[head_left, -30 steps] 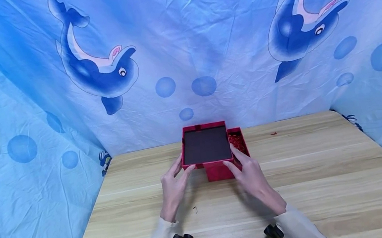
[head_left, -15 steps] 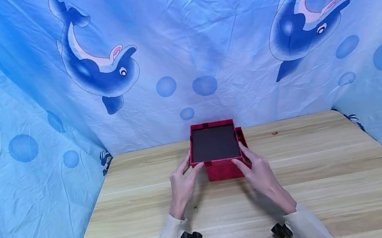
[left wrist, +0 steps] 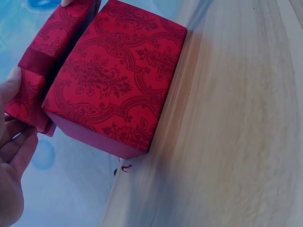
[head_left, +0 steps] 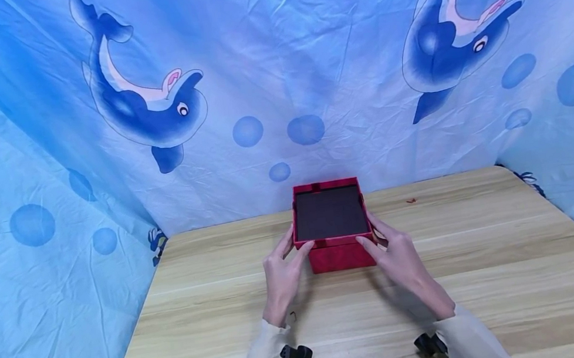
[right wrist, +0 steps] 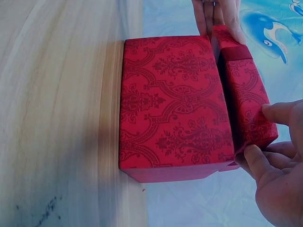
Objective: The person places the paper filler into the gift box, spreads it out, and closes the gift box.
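Observation:
A red patterned box [head_left: 341, 258] with a damask-like print stands on the wooden table. Directly above it is its red lid [head_left: 330, 212], showing a dark flat panel inside a red rim and a dark red ribbon band around the sides. A dark gap separates lid and box in the left wrist view, where the lid [left wrist: 47, 45] appears beside the box [left wrist: 118, 80]. My left hand [head_left: 282, 275] pinches the lid's near left corner between thumb and fingers. At the near right corner, my right hand [head_left: 397, 256] grips it likewise. The box's inside is hidden.
A wooden table [head_left: 218, 322] extends around the box. Behind it hangs a blue dolphin-print cloth [head_left: 264, 75]. A small red scrap [head_left: 410, 201] lies at the back right, and a tiny dark strand [head_left: 293, 315] lies by my left wrist.
Both hands have carried the lid to the right, from overhanging the box's left side to above it. The red shredded filling seen earlier at the box's right is now covered.

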### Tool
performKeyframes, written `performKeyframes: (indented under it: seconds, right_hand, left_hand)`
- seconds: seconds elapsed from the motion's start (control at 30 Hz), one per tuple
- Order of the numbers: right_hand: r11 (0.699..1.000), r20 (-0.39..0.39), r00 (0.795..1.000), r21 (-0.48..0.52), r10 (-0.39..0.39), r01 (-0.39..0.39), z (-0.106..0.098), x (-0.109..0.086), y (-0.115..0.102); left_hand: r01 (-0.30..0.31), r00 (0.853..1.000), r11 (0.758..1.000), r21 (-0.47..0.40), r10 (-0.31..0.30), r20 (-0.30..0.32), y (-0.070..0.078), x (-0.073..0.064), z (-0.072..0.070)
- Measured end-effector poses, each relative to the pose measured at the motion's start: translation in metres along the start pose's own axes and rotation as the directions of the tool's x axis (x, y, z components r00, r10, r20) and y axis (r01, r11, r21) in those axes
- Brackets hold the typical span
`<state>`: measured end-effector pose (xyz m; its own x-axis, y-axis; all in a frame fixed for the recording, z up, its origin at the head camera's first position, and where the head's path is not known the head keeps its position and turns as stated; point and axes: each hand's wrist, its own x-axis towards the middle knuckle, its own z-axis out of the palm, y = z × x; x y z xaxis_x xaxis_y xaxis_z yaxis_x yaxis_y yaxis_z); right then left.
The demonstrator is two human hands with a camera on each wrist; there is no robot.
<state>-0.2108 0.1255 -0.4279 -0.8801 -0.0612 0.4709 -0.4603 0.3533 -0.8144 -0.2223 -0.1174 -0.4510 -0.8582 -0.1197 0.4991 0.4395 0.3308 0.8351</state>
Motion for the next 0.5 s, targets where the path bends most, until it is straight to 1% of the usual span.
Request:
performKeyframes:
  seconds: [0.13, 0.5]
  right_hand:
    - [0.999, 0.000, 1.000, 0.035, 0.011, -0.011, -0.0029, -0.0001, 0.0014]
    - [0.999, 0.009, 0.999, 0.035, 0.036, -0.037, -0.0056, 0.0014, 0.0034]
  left_hand:
    - [-0.007, 1.000, 1.000, -0.004, 0.007, -0.005, 0.0004, 0.0002, 0.0041]
    - [-0.001, 1.000, 1.000, -0.010, 0.001, -0.005, 0.0030, 0.0012, 0.0086]
